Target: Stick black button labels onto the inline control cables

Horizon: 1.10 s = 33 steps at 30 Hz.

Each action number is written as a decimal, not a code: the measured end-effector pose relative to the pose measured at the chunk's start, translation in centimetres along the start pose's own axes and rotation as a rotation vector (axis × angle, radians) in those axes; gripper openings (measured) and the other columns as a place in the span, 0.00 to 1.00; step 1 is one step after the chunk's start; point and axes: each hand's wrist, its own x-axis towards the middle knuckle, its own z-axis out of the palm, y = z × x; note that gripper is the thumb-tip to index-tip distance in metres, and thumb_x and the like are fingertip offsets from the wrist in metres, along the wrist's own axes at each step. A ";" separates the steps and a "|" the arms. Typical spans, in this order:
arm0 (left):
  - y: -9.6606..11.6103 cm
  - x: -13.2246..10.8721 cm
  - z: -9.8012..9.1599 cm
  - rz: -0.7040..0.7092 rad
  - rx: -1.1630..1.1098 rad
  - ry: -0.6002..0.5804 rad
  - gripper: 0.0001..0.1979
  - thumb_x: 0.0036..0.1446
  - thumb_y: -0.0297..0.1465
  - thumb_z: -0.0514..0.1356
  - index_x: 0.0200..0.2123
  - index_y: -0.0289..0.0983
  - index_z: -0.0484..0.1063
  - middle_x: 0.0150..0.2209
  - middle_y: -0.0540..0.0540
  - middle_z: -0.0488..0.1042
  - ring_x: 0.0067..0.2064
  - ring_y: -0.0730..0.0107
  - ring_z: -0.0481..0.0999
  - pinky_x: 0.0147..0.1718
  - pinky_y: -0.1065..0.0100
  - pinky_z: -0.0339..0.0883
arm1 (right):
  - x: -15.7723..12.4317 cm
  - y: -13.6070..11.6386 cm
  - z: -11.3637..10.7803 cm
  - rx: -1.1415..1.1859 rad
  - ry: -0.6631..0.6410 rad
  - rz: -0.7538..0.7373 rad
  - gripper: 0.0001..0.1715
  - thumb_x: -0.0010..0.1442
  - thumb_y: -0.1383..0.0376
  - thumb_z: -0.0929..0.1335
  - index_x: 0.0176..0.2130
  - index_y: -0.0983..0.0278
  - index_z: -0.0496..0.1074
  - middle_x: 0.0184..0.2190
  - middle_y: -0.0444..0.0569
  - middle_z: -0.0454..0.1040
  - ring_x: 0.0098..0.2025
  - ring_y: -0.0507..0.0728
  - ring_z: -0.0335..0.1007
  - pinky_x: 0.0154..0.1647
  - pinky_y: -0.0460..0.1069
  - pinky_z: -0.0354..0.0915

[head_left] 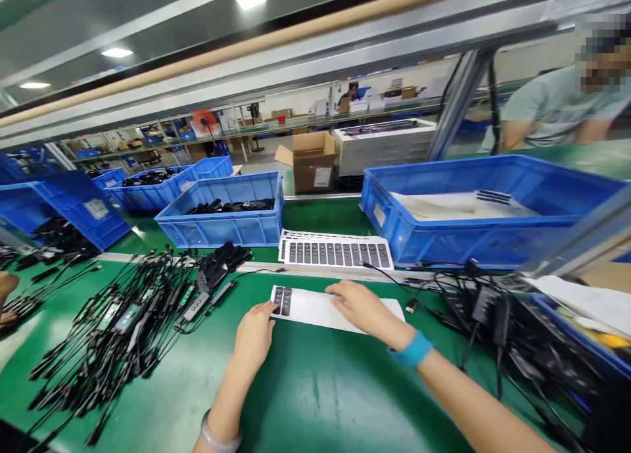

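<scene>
A white backing sheet point(315, 308) lies flat on the green bench, with two dark labels point(282, 300) at its left end. My left hand point(256, 331) grips that end, thumb and fingertips pressed at the edge by the labels. Over the sheet's right half is my right hand point(362, 308), fingers loosely bent and apart, with nothing visible in them. Behind the sheet sits a stack of label sheets point(340, 252), the top one carrying a full row of dark labels. Left of my hands lies a grey-faced device point(196, 305) with a cable, beside dark pieces.
Cables with exposed circuit boards point(128, 318) cover the bench's left side. Black cabled units point(493, 315) pile up at right. Blue bins point(227, 229) line the back, including a large right one point(473, 239). A co-worker's hand point(7, 298) shows at far left; another person sits opposite.
</scene>
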 end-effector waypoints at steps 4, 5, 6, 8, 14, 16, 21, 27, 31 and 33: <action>0.0 0.2 0.4 0.019 0.030 -0.010 0.19 0.59 0.17 0.54 0.50 0.35 0.75 0.49 0.40 0.75 0.55 0.57 0.71 0.52 0.61 0.65 | 3.5 -3.6 4.7 0.047 0.052 -0.096 0.20 0.64 0.74 0.58 0.51 0.74 0.72 0.43 0.62 0.70 0.47 0.66 0.69 0.48 0.57 0.66; 0.1 0.3 0.5 0.031 0.042 -0.017 0.17 0.59 0.18 0.53 0.47 0.34 0.76 0.47 0.40 0.76 0.53 0.56 0.72 0.51 0.61 0.65 | 4.0 -4.2 5.4 0.056 0.072 -0.106 0.20 0.64 0.74 0.58 0.51 0.75 0.71 0.44 0.63 0.69 0.47 0.66 0.68 0.48 0.57 0.66; 0.2 0.4 0.7 0.043 0.056 -0.024 0.16 0.60 0.18 0.53 0.45 0.33 0.76 0.46 0.39 0.76 0.52 0.56 0.73 0.51 0.60 0.65 | 4.5 -4.5 5.9 0.070 0.088 -0.113 0.18 0.64 0.73 0.59 0.49 0.74 0.72 0.43 0.63 0.69 0.47 0.67 0.68 0.47 0.58 0.66; 0.5 0.5 0.9 0.063 0.087 -0.030 0.15 0.62 0.19 0.51 0.42 0.32 0.77 0.44 0.38 0.77 0.50 0.55 0.73 0.50 0.59 0.64 | 5.1 -4.9 6.6 0.117 0.116 -0.121 0.13 0.63 0.73 0.62 0.43 0.71 0.73 0.41 0.61 0.69 0.45 0.66 0.68 0.45 0.57 0.66; -0.2 1.0 0.5 0.001 0.142 0.032 0.13 0.61 0.21 0.53 0.38 0.37 0.77 0.34 0.42 0.76 0.41 0.60 0.75 0.43 0.63 0.64 | 3.8 -5.1 4.1 0.466 0.227 -0.195 0.11 0.66 0.63 0.63 0.33 0.65 0.69 0.33 0.49 0.69 0.35 0.55 0.67 0.35 0.48 0.64; -1.8 1.4 -0.3 -0.131 0.160 0.152 0.17 0.61 0.22 0.52 0.49 0.37 0.74 0.40 0.40 0.75 0.44 0.58 0.72 0.44 0.62 0.63 | 2.6 -5.3 1.9 0.665 0.301 -0.194 0.13 0.66 0.59 0.63 0.34 0.64 0.68 0.31 0.48 0.69 0.33 0.53 0.65 0.33 0.47 0.62; -6.5 1.9 -2.1 -0.507 0.197 0.423 0.16 0.60 0.23 0.53 0.50 0.24 0.70 0.51 0.26 0.66 0.53 0.37 0.64 0.48 0.48 0.59 | 0.1 -5.6 -2.6 0.824 0.374 -0.134 0.13 0.66 0.57 0.64 0.34 0.64 0.66 0.29 0.45 0.65 0.30 0.51 0.62 0.29 0.44 0.60; -5.6 1.4 -2.6 -0.454 -0.034 0.493 0.14 0.66 0.32 0.50 0.50 0.30 0.65 0.39 0.36 0.73 0.42 0.51 0.74 0.41 0.55 0.64 | 0.1 -5.1 -3.4 0.872 0.391 -0.114 0.12 0.66 0.57 0.64 0.36 0.63 0.64 0.28 0.45 0.64 0.28 0.50 0.60 0.29 0.43 0.61; -2.4 1.1 -1.5 -0.327 -0.552 0.407 0.24 0.61 0.41 0.58 0.55 0.34 0.58 0.37 0.47 0.71 0.28 0.72 0.72 0.29 0.69 0.65 | 0.5 -4.9 -3.0 0.939 0.371 -0.086 0.14 0.66 0.55 0.64 0.37 0.63 0.62 0.30 0.46 0.64 0.28 0.50 0.61 0.27 0.43 0.64; -0.7 0.8 -0.9 -0.279 -1.014 0.268 0.34 0.53 0.46 0.64 0.55 0.31 0.60 0.31 0.51 0.65 0.24 0.77 0.65 0.24 0.73 0.60 | 0.7 -4.8 -2.6 0.973 0.352 -0.063 0.16 0.65 0.53 0.65 0.38 0.63 0.62 0.31 0.46 0.63 0.28 0.50 0.62 0.26 0.44 0.65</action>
